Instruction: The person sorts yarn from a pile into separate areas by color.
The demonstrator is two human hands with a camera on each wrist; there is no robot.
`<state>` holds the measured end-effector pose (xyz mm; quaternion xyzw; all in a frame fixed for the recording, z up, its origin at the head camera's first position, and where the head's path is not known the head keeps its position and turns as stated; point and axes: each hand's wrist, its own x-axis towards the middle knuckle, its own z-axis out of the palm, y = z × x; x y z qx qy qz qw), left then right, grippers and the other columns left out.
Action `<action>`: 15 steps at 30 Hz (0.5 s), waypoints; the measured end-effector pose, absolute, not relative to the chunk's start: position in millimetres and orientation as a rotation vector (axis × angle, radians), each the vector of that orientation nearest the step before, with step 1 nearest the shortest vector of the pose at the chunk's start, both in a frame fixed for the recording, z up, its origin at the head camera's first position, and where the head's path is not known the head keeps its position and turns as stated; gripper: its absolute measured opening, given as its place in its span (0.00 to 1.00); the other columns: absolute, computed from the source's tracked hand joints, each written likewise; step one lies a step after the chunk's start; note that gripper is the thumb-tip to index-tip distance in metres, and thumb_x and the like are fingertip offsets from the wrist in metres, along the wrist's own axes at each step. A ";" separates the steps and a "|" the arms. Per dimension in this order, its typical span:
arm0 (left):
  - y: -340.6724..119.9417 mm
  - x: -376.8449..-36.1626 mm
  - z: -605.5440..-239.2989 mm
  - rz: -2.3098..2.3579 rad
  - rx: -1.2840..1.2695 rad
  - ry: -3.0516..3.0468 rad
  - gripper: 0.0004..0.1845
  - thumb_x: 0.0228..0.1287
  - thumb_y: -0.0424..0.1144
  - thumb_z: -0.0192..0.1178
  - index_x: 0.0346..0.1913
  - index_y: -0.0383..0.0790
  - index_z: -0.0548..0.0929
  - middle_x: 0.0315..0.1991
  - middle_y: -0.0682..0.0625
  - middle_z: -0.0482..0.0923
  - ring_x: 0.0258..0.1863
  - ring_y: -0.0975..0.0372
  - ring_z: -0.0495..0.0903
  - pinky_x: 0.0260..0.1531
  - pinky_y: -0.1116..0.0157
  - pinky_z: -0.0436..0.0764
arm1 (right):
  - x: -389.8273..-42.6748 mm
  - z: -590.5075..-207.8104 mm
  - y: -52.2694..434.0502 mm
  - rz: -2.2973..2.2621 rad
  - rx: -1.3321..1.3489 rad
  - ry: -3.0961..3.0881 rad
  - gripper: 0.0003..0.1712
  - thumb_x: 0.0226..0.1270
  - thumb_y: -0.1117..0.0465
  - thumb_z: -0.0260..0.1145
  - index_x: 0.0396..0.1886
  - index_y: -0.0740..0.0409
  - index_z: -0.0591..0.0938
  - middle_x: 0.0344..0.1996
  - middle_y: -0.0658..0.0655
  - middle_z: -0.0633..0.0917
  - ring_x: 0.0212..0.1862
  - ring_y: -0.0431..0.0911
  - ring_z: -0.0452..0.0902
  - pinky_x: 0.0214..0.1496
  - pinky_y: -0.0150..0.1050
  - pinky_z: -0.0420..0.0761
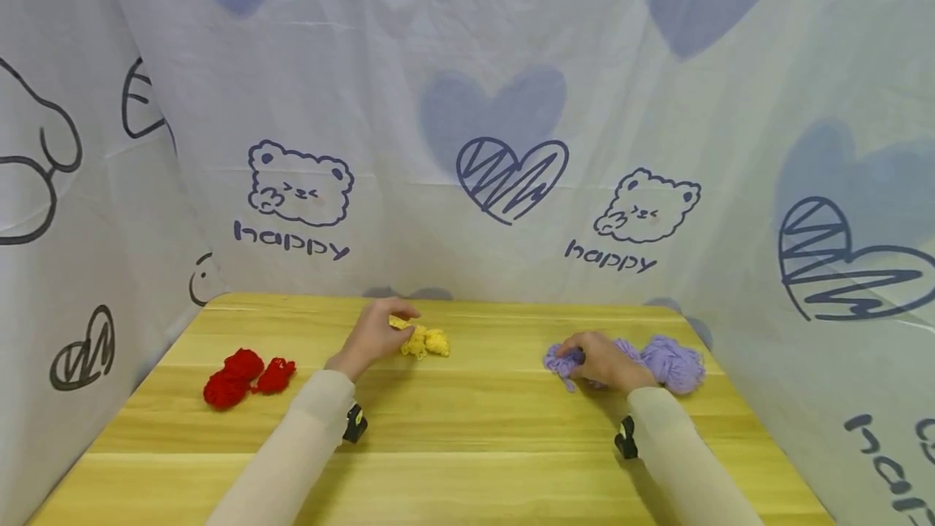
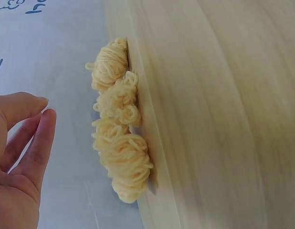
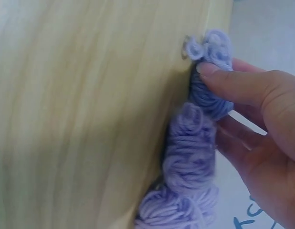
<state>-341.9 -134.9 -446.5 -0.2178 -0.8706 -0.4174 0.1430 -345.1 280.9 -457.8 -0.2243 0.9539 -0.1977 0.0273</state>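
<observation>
From the head camera, 3 bundles of yarn lie in a row on a wooden counter (image 1: 467, 428) backed by a printed cloth (image 1: 511, 104) with bears and hearts. The red yarn (image 1: 244, 377) sits at the left, well apart from both hands. The left hand (image 1: 376, 335) reaches to the yellow yarn (image 1: 426, 341) near the middle, its fingertips at the bundle's far end; whether they actually touch or pinch it cannot be told from here. The right hand (image 1: 602, 361) rests on the purple yarn (image 1: 657, 362) at the right, covering its left part.

In the left wrist view, the yellow yarn (image 2: 120, 121) shows as a chain of loose coils lying on the counter (image 2: 224, 114). The left hand (image 2: 18, 157) is just beside it but apart, fingers straight and relaxed, holding nothing.

In the right wrist view, the right hand (image 3: 262, 129) pinches the purple yarn (image 3: 195, 157) near one end, thumb on top and fingers underneath, while the rest of the bundle trails along the counter (image 3: 80, 114).

Both bundles look light, soft and squashy, likely to unravel or sag if lifted by a single loop. A grip around the thick middle of the coils should keep each bundle together better than one at a loose end.
</observation>
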 end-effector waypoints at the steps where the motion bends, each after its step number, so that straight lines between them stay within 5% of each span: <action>1: -136.3 -341.5 -446.7 -1.205 -0.633 -2.507 0.12 0.59 0.24 0.69 0.46 0.30 0.89 0.46 0.38 0.89 0.47 0.46 0.86 0.44 0.55 0.90 | -344.9 -456.8 280.4 -0.595 -0.695 2.940 0.18 0.55 0.71 0.79 0.47 0.58 0.91 0.54 0.62 0.89 0.55 0.54 0.83 0.60 0.53 0.83; 7: -146.1 -338.4 -446.0 -1.190 -0.644 -2.506 0.12 0.58 0.23 0.69 0.46 0.30 0.89 0.46 0.37 0.89 0.47 0.46 0.86 0.44 0.56 0.90 | -341.5 -450.3 278.3 -0.523 -0.734 2.913 0.18 0.53 0.72 0.79 0.46 0.59 0.91 0.51 0.62 0.89 0.51 0.51 0.83 0.56 0.51 0.84; 15: -162.2 -330.8 -440.3 -1.190 -0.638 -2.534 0.13 0.60 0.24 0.69 0.49 0.32 0.88 0.49 0.38 0.87 0.50 0.44 0.85 0.44 0.59 0.90 | -337.0 -435.1 279.5 -0.535 -0.749 2.896 0.20 0.55 0.78 0.70 0.47 0.60 0.89 0.55 0.64 0.87 0.63 0.64 0.79 0.68 0.61 0.77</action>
